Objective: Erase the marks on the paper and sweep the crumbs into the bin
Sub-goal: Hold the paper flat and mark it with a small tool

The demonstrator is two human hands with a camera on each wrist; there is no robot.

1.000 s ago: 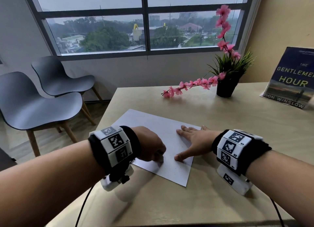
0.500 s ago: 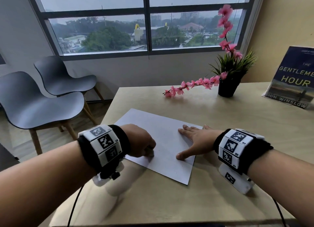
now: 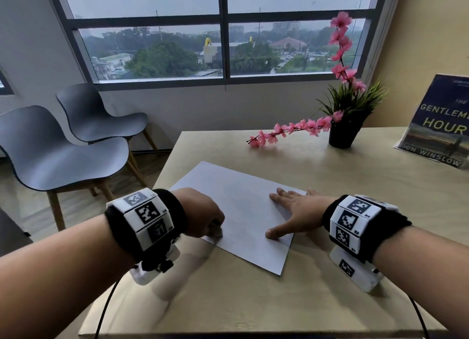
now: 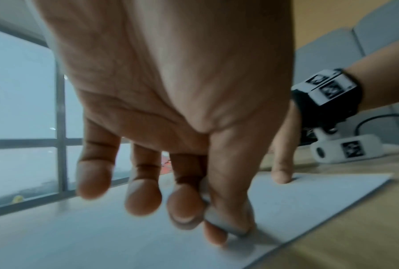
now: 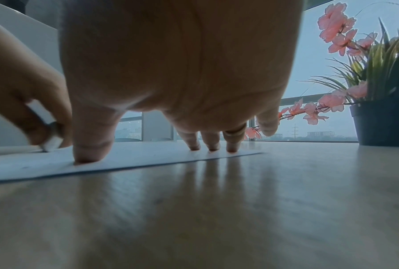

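Observation:
A white sheet of paper (image 3: 238,206) lies slanted on the wooden table (image 3: 330,176). My left hand (image 3: 215,227) pinches a small white eraser (image 3: 217,233) and presses it onto the sheet's near-left edge. The left wrist view shows the eraser (image 4: 226,225) between thumb and fingers against the paper (image 4: 102,236), blurred. My right hand (image 3: 291,211) lies flat with spread fingers, holding down the sheet's right edge. In the right wrist view its fingertips (image 5: 90,154) press on the paper (image 5: 148,156), with the eraser (image 5: 52,142) to the left. Marks and crumbs are too faint to make out.
A black pot of pink flowers (image 3: 344,133) stands at the back right, one branch drooping over the table. A book (image 3: 441,125) leans at the far right. Two grey chairs (image 3: 63,153) stand left of the table. No bin shows in any view.
My left hand has slid left with the eraser, from the middle of the sheet's near part to its near-left edge. The right hand has stayed put.

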